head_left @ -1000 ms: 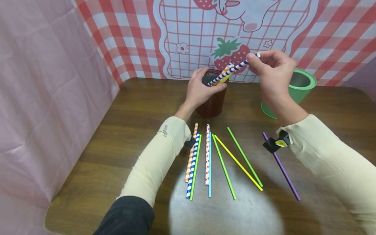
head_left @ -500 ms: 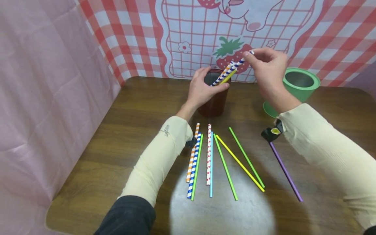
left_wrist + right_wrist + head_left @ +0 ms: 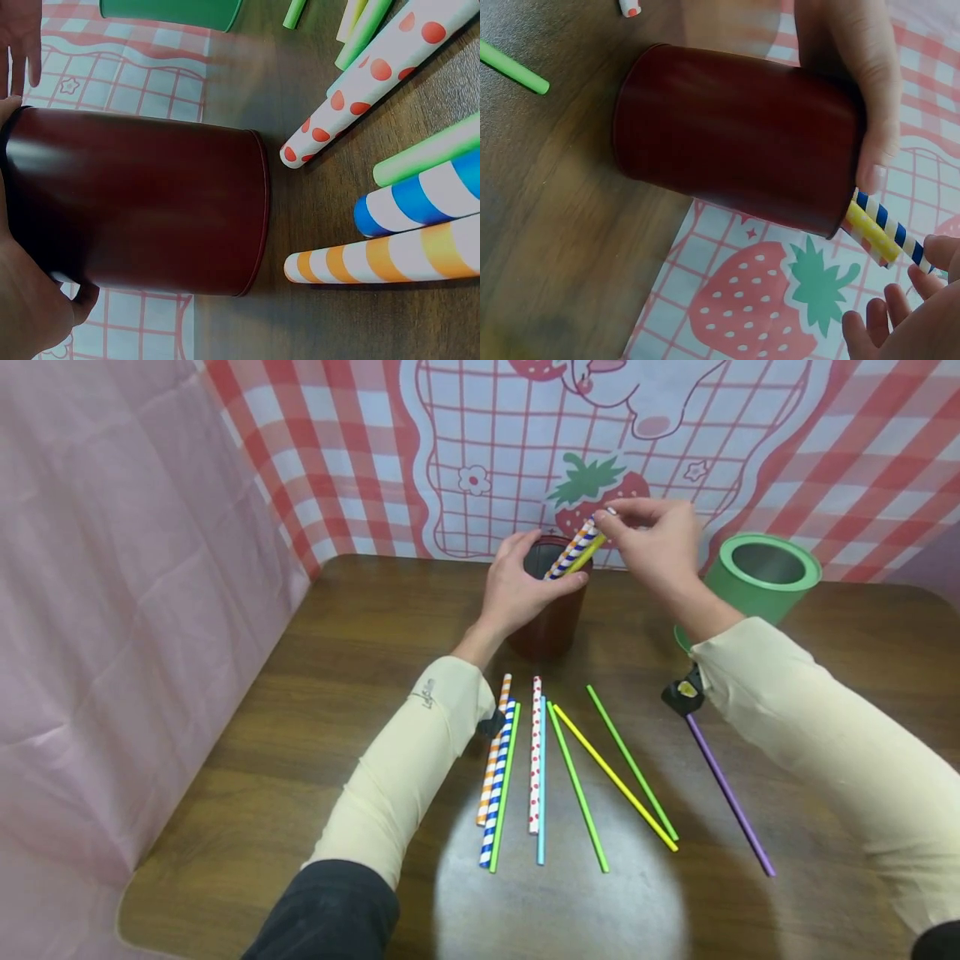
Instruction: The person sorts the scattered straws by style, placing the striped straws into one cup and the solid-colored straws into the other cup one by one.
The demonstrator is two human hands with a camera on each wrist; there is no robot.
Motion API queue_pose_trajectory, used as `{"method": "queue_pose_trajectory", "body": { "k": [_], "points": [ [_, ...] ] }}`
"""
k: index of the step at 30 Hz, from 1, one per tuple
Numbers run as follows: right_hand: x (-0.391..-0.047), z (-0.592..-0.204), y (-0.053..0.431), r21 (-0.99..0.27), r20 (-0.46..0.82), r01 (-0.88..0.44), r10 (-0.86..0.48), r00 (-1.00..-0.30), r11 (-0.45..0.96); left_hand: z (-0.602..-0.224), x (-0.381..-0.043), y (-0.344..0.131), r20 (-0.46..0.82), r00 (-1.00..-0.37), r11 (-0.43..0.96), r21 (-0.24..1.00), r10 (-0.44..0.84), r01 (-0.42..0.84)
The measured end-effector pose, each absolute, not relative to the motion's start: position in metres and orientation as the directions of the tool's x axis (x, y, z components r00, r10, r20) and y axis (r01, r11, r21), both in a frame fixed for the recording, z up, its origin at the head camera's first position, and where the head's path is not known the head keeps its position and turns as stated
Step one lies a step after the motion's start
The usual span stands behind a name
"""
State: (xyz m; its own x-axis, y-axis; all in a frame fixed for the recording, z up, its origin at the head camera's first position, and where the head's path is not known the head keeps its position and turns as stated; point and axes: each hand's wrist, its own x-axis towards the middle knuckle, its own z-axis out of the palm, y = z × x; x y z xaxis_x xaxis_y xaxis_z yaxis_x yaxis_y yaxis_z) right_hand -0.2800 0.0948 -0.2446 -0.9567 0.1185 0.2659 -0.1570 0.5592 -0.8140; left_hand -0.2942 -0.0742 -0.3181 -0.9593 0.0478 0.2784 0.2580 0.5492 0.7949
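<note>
My left hand grips the rim of a dark red cup that stands upright on the table. Between the thumb and fingers of my right hand is the top end of a blue-and-white striped straw. Its lower part is hidden inside the cup. Beside it, a yellow straw and an orange-striped straw lean out over the same rim. In the left wrist view, the cup's smooth wall fills the middle, with curled left fingers at its mouth.
On the wooden table lie several straws, among them a red-dotted straw, a yellow straw and a purple straw. A green container stands at the back right, before a checked backdrop.
My right hand has moved left and slightly down, and the blue-striped straw has slid deeper into the cup. My left hand keeps its grip on the rim.
</note>
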Motion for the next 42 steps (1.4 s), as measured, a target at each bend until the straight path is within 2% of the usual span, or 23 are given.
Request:
{"method": "queue_pose_trajectory", "body": {
  "k": [7,15,28,38,42],
  "points": [
    [-0.279,-0.252,0.094,-0.779,0.234,-0.136,0.083,-0.969,0.612,-0.319,-0.295,-0.074,0.271,-0.962,0.548,0.798,0.046,0.251],
    [-0.270,-0.260,0.104,-0.805,0.275,-0.193,0.064,-0.959,0.561,-0.319,-0.297,-0.075,0.269,-0.962,0.551,0.797,0.047,0.249],
    [-0.246,-0.277,0.108,-0.786,0.297,-0.238,0.010,-0.955,0.570,-0.317,-0.295,-0.075,0.266,-0.963,0.549,0.799,0.042,0.245],
    [-0.222,-0.297,0.096,-0.768,0.260,-0.303,-0.159,-0.953,0.563,-0.317,-0.295,-0.075,0.254,-0.966,0.561,0.793,0.048,0.237],
    [-0.214,-0.304,0.091,-0.737,0.183,-0.295,-0.241,-0.953,0.608,-0.317,-0.296,-0.075,0.252,-0.966,0.564,0.791,0.055,0.238]
  ]
}}
